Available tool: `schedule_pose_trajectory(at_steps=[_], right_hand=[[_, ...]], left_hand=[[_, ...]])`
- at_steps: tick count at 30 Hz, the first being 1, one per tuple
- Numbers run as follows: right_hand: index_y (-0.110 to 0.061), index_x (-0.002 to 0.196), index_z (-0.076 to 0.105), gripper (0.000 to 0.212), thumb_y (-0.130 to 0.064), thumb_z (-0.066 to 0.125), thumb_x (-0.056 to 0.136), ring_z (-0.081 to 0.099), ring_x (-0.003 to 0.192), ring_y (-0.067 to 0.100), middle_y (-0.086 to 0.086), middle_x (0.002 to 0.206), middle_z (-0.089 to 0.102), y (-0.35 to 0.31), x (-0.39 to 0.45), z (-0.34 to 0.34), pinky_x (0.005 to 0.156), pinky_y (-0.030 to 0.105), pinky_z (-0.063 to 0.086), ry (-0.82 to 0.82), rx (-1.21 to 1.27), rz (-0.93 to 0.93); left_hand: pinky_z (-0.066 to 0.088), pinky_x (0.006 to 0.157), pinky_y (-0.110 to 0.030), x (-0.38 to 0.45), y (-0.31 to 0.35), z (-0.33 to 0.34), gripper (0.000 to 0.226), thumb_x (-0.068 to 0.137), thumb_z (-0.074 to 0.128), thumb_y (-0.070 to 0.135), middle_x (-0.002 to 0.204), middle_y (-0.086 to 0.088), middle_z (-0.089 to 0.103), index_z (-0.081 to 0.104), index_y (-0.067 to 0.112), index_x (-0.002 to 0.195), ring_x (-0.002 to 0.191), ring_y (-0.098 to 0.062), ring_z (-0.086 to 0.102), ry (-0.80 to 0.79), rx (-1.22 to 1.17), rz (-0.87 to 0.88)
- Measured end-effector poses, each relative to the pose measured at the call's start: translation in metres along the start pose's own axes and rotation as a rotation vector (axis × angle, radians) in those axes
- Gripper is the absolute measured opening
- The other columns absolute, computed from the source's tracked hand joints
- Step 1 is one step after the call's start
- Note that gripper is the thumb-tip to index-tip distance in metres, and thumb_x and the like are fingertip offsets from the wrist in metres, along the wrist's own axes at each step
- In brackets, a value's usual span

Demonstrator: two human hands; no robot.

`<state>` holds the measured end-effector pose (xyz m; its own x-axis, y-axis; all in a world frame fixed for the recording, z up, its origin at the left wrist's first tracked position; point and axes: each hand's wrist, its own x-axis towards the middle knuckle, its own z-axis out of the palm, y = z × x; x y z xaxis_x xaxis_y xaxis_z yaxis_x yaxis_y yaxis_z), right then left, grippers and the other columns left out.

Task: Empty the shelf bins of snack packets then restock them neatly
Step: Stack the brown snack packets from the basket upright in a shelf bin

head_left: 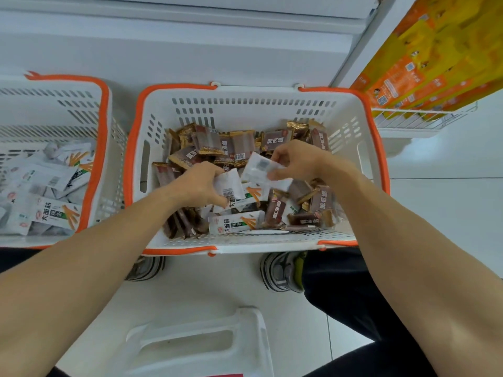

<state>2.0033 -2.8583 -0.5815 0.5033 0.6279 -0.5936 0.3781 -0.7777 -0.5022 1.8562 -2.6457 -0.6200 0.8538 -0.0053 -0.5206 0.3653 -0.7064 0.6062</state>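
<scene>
A white basket with an orange rim [255, 103] stands on the floor in front of me, holding several brown snack packets [209, 144] mixed with a few white packets [235, 224]. My left hand [200, 186] is down in the basket, gripping a white packet [228, 185] with its barcode side up. My right hand [302, 159] pinches another white packet [258, 165] just above the pile. A second white basket [100, 131] at the left holds only white packets [51, 213].
White shelving runs along the back. A wire shelf [413, 118] at the upper right carries orange and yellow boxes [441, 58]. My shoes [283, 270] stand just behind the basket. A white plastic stool [201, 341] sits below me on the pale floor.
</scene>
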Motion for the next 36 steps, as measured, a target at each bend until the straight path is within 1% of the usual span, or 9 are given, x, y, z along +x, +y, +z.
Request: schedule_pose_trajectory(at_steps=[5, 8, 11, 14, 17, 22, 25, 30, 36], right_hand=[[-0.025, 0.089, 0.071, 0.017, -0.032, 0.083, 0.080, 0.066, 0.087, 0.014, -0.008, 0.091, 0.072, -0.009, -0.002, 0.014, 0.081, 0.032, 0.052, -0.140, -0.013, -0.001], [-0.023, 0.097, 0.071, 0.019, -0.027, 0.082, 0.081, 0.065, 0.089, 0.011, -0.008, 0.095, 0.071, -0.015, 0.000, 0.036, 0.080, 0.026, 0.050, -0.252, -0.070, 0.000], [-0.018, 0.107, 0.072, 0.029, -0.021, 0.083, 0.080, 0.066, 0.092, 0.015, -0.006, 0.101, 0.071, -0.017, 0.005, 0.068, 0.085, 0.030, 0.057, -0.288, -0.118, -0.017], [-0.015, 0.130, 0.062, 0.061, -0.019, 0.088, 0.075, 0.063, 0.111, 0.022, 0.001, 0.123, 0.066, -0.018, 0.008, 0.097, 0.091, 0.028, 0.052, -0.244, -0.176, -0.056], [-0.015, 0.140, 0.053, 0.077, -0.022, 0.088, 0.073, 0.057, 0.118, 0.026, 0.004, 0.132, 0.060, -0.016, 0.011, 0.111, 0.096, 0.034, 0.046, -0.228, -0.267, -0.100], [-0.017, 0.136, 0.058, 0.059, -0.018, 0.078, 0.081, 0.060, 0.111, 0.025, 0.003, 0.125, 0.064, -0.015, 0.020, 0.112, 0.086, 0.030, 0.048, -0.211, -0.329, -0.135], [-0.021, 0.137, 0.059, 0.064, -0.027, 0.082, 0.077, 0.058, 0.109, 0.023, 0.001, 0.124, 0.063, -0.013, 0.023, 0.111, 0.088, 0.034, 0.050, -0.249, -0.370, -0.149], [-0.021, 0.140, 0.055, 0.081, -0.038, 0.090, 0.069, 0.055, 0.117, 0.023, 0.000, 0.132, 0.060, -0.008, 0.025, 0.111, 0.098, 0.039, 0.049, -0.239, -0.445, -0.197], [-0.019, 0.131, 0.060, 0.057, -0.022, 0.082, 0.079, 0.058, 0.109, 0.024, 0.001, 0.124, 0.062, -0.007, 0.024, 0.117, 0.089, 0.033, 0.047, -0.175, -0.488, -0.233]], left_hand=[[0.025, 0.055, -0.032, -0.014, 0.011, -0.031, 0.058, 0.068, 0.090, 0.046, 0.066, -0.003, 0.034, 0.042, 0.013, 0.071, 0.058, -0.017, 0.032, 0.011, 0.100, 0.006], [0.027, 0.054, -0.032, -0.017, 0.017, -0.045, 0.055, 0.065, 0.086, 0.056, 0.072, 0.003, 0.045, 0.046, 0.019, 0.075, 0.063, -0.014, 0.041, 0.119, 0.175, 0.004], [0.042, 0.059, -0.031, -0.020, 0.014, -0.053, 0.054, 0.064, 0.085, 0.059, 0.084, 0.005, 0.061, 0.058, 0.021, 0.090, 0.075, -0.011, 0.056, 0.147, 0.132, -0.024], [0.056, 0.071, -0.043, -0.023, 0.004, -0.050, 0.068, 0.062, 0.080, 0.067, 0.090, -0.004, 0.071, 0.068, 0.013, 0.102, 0.079, -0.021, 0.066, 0.073, 0.163, -0.083], [0.053, 0.067, -0.045, -0.028, -0.006, -0.041, 0.081, 0.057, 0.072, 0.077, 0.082, -0.011, 0.073, 0.070, 0.006, 0.095, 0.074, -0.029, 0.068, 0.042, 0.128, -0.130], [0.042, 0.054, -0.025, -0.031, -0.011, -0.026, 0.044, 0.073, 0.082, 0.056, 0.081, 0.007, 0.069, 0.069, 0.020, 0.094, 0.070, -0.006, 0.063, 0.067, 0.000, -0.109], [0.040, 0.053, -0.017, -0.033, -0.010, -0.020, 0.033, 0.076, 0.082, 0.050, 0.082, 0.014, 0.067, 0.065, 0.028, 0.095, 0.070, 0.002, 0.062, 0.047, -0.024, -0.097], [0.047, 0.057, -0.022, -0.032, -0.016, -0.015, 0.039, 0.077, 0.082, 0.049, 0.083, 0.012, 0.068, 0.067, 0.023, 0.100, 0.072, -0.002, 0.064, 0.063, -0.054, -0.124], [0.057, 0.066, -0.034, -0.029, -0.019, -0.014, 0.047, 0.076, 0.081, 0.052, 0.088, 0.002, 0.074, 0.069, 0.017, 0.104, 0.073, -0.009, 0.069, 0.052, -0.038, -0.159]])
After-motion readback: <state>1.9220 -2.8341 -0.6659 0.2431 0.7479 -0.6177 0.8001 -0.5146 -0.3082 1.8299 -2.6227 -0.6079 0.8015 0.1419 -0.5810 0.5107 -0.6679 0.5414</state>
